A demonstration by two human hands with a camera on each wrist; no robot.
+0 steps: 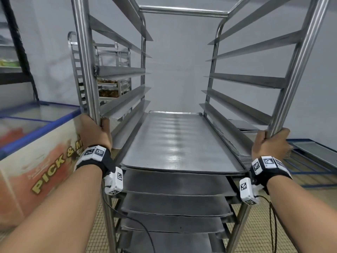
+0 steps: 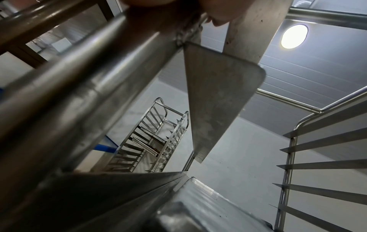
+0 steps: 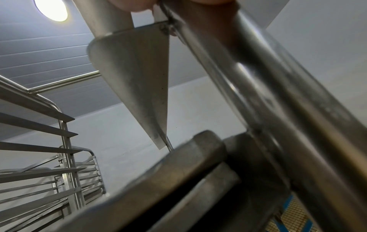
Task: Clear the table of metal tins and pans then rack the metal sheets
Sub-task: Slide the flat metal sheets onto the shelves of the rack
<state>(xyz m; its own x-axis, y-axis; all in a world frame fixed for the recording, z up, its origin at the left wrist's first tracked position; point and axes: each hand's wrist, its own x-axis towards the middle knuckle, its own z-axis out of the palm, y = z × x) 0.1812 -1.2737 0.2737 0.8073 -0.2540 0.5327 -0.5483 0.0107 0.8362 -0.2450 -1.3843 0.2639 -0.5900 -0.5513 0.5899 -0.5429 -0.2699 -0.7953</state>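
Note:
A tall steel tray rack point(image 1: 182, 12) fills the head view. My left hand point(image 1: 95, 132) grips its near left upright point(image 1: 85, 59), and my right hand point(image 1: 272, 142) grips the near right upright point(image 1: 299, 61). A metal sheet point(image 1: 179, 141) lies on the highest filled runners, with several more sheets point(image 1: 175, 203) stacked on the levels below. The runners above it are bare. Both wrist views look up along the uprights point(image 2: 83, 81) point(image 3: 264, 78), with my fingertips point(image 2: 216, 18) point(image 3: 137, 6) at the top edge.
A chest freezer point(image 1: 36, 136) with a glass lid stands close on the left. A second rack point(image 1: 107, 77) holding trays of food stands behind it. More metal sheets point(image 1: 244, 126) lie on a surface at the right, by a blue frame point(image 1: 313, 172). The floor is tiled.

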